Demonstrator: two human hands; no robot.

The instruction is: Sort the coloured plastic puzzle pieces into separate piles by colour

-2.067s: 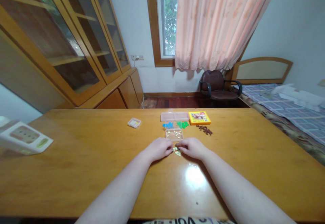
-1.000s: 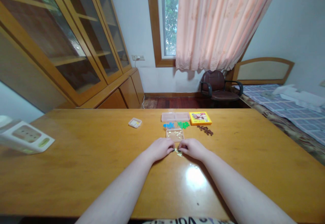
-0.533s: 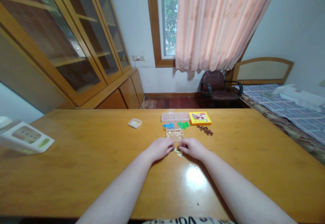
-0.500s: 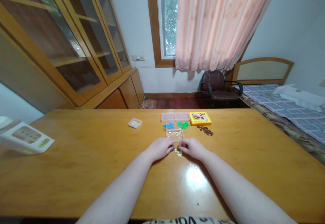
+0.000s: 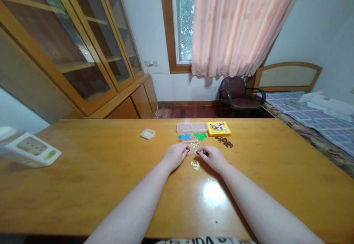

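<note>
Two hands, left (image 5: 175, 156) and right (image 5: 211, 159), curl fingers (image 5: 186, 149) together over a clear tray (image 5: 193, 150), pale pieces (image 5: 195, 165) just below.

Pale pieces (image 5: 195, 165) too small to tell, white box (image 5: 27, 150) cut off

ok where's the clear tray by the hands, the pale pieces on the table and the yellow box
clear tray (image 5: 190, 142), head view, on its far rim
pale pieces (image 5: 195, 165), head view, on the middle of the small group
yellow box (image 5: 219, 129), head view, on its printed top
</note>
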